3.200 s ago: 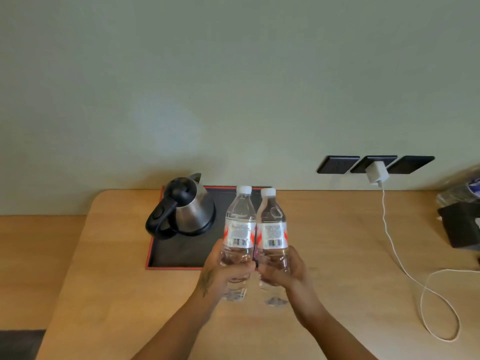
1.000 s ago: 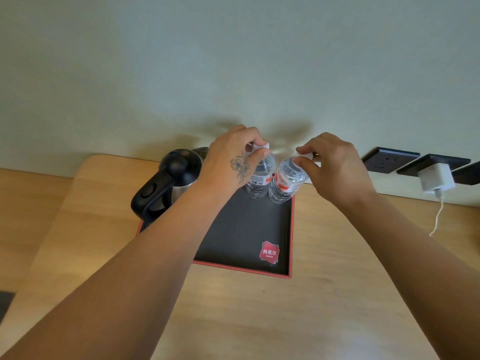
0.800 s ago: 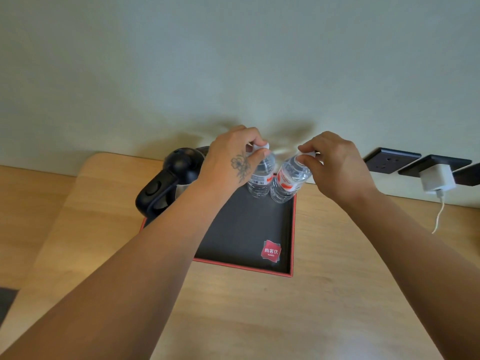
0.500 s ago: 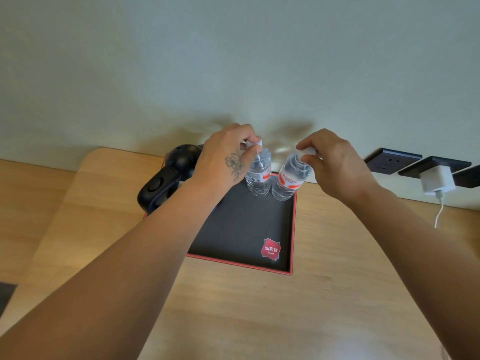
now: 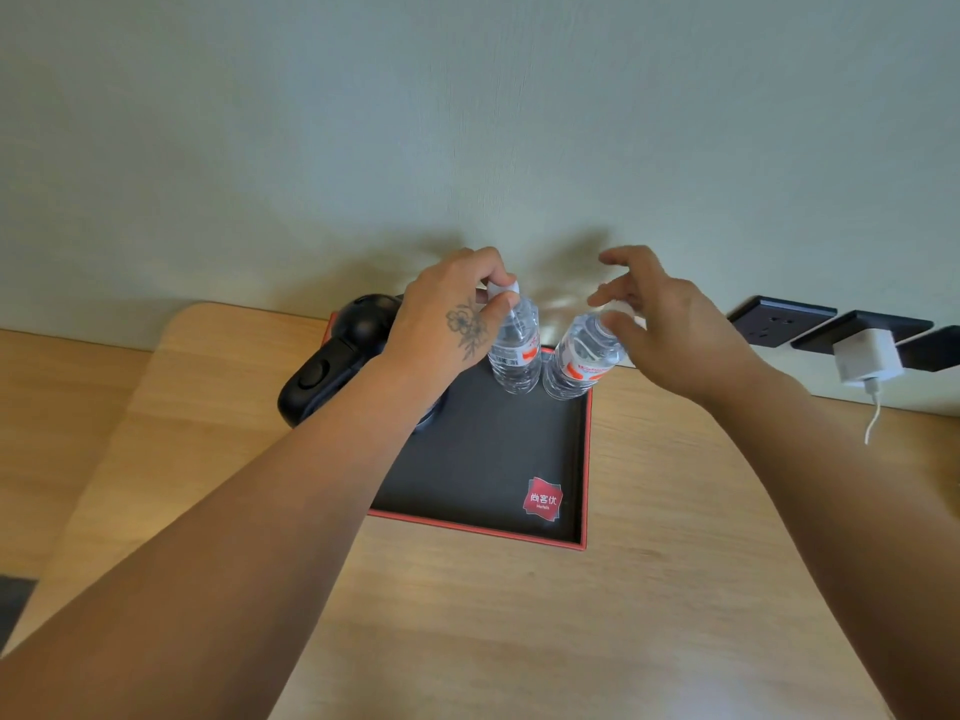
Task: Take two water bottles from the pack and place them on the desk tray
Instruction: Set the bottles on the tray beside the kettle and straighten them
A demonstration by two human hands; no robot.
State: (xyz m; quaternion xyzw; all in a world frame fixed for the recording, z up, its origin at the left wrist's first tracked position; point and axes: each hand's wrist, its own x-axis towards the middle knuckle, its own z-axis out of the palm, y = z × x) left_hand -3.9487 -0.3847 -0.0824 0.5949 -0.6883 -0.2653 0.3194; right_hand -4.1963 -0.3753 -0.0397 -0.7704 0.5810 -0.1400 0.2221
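Two clear water bottles with white caps and red-and-white labels stand side by side at the far right corner of the black, red-rimmed desk tray (image 5: 483, 459). My left hand (image 5: 447, 319) pinches the cap of the left water bottle (image 5: 514, 356) from above. My right hand (image 5: 660, 324) hovers at the top of the right water bottle (image 5: 579, 363) with its fingers spread apart; that bottle's cap is hidden behind them. The right bottle leans a little to the right.
A black-handled steel kettle (image 5: 332, 361) sits on the tray's far left, partly behind my left forearm. The tray rests on a wooden desk (image 5: 519, 615) against a pale wall. Black wall sockets (image 5: 779, 319) and a white charger (image 5: 865, 358) with its cable are at the right.
Both bottles went from held over the desk's front to standing on the tray's far right corner. In the last half second my right hand's fingers spread off the right bottle's cap.
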